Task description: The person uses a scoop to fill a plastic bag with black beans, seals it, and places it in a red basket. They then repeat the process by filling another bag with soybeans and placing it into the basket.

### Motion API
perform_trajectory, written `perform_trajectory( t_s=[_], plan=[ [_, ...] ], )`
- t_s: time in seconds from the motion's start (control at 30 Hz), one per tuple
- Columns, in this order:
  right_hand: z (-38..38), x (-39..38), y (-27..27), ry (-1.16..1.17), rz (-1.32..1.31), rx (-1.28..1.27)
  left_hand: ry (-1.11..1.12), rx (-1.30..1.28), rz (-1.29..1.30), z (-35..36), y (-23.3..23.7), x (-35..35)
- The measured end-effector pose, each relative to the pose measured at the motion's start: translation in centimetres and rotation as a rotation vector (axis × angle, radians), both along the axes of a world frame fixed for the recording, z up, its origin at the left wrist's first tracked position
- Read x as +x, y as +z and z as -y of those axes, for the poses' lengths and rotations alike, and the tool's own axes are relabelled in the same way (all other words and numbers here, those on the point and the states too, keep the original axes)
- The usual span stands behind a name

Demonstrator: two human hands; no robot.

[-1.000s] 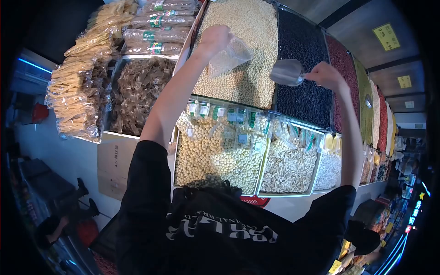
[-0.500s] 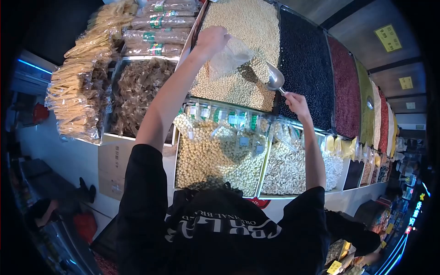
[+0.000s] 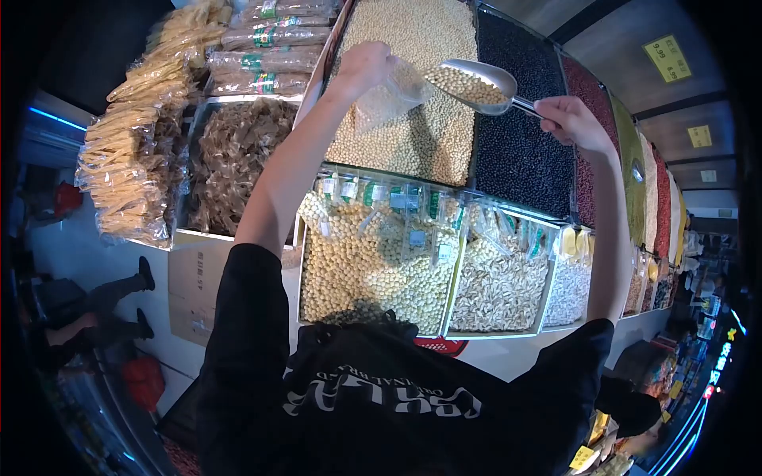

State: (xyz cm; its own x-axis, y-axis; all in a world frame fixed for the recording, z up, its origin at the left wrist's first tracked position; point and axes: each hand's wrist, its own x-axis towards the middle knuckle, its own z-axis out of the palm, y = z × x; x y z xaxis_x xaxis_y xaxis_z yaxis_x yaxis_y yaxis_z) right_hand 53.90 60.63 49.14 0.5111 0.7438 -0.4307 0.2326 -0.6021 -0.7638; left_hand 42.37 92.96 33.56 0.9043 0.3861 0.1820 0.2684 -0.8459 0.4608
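My left hand [image 3: 365, 67] is closed on the edge of a clear plastic bag [image 3: 379, 109], which hangs over a bin of pale soybeans [image 3: 413, 32]. Closed around its handle, my right hand [image 3: 573, 123] carries a metal scoop [image 3: 505, 78] filled with soybeans. The scoop is level above the line between the soybean bin and the neighbouring black beans [image 3: 520, 151]. Its front lip points left, right at the bag's mouth. Some beans show inside the bag's upper part.
Nearer me are bins of larger yellowish beans [image 3: 357, 270] and whitish dried pieces [image 3: 500, 289], with labelled bags along their back edge. Dark dried flakes [image 3: 242, 159] and packaged yellow sticks [image 3: 131, 166] lie left. Red beans [image 3: 587, 91] continue right. Another person's legs [image 3: 119, 289] show lower left.
The scoop has come up out of the soybeans, swung level and now carries a full load toward the bag. My right hand has risen and moved right; my left hand stays nearly in place.
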Motion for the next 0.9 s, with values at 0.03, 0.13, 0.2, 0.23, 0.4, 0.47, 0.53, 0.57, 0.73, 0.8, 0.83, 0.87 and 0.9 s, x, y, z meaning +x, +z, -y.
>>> perform_trajectory(
  t_s=[0.03,0.13,0.2,0.23,0.4,0.47,0.53,0.57,0.73,0.8,0.83,0.87,0.9],
  plan=[
    [-0.6,0.1,0.5,0.001,0.033,-0.022,0.0,-0.008,-0.002,0.0,0.0,-0.1],
    [-2.3,-0.2,1.7,0.015,0.107,-0.08,-0.024,0.014,0.033,-0.5,-0.5,-0.1],
    [-2.9,-0.3,2.5,0.03,0.13,-0.105,-0.028,0.013,0.052,-0.9,-1.2,0.0],
    [-3.0,-0.4,2.7,-0.001,0.139,-0.12,-0.021,-0.003,0.051,-0.8,-1.0,-0.1],
    [-2.2,0.5,1.7,0.019,0.412,-0.146,-0.036,0.001,0.033,-1.1,-0.3,-0.5],
    [-2.0,0.4,-0.9,0.079,0.641,-0.14,-0.049,0.025,-0.035,-1.1,0.5,-0.9],
    [-2.4,-0.7,-5.7,0.155,0.946,-0.143,-0.091,0.223,-0.016,-1.5,-0.1,-0.2],
    [-3.0,-1.5,-8.9,0.172,1.04,-0.248,-0.113,0.324,-0.004,-1.8,-0.5,0.2],
    [-3.5,-4.2,-22.6,0.229,1.071,-0.26,-0.396,0.502,0.04,-0.4,-2.9,2.9],
    [-3.0,-5.5,-21.9,0.143,0.985,-0.135,-0.489,0.521,-0.09,0.4,-2.5,3.9],
    [-2.4,-6.2,-21.1,0.096,0.942,-0.078,-0.52,0.531,-0.182,0.9,-2.0,4.4],
    [-1.7,-6.8,-20.0,0.06,0.902,-0.068,-0.551,0.543,-0.272,1.3,-1.6,4.8],
    [-0.9,-7.6,-18.8,0.021,0.861,-0.058,-0.547,0.446,-0.184,1.5,-1.4,4.7]
  ],
)
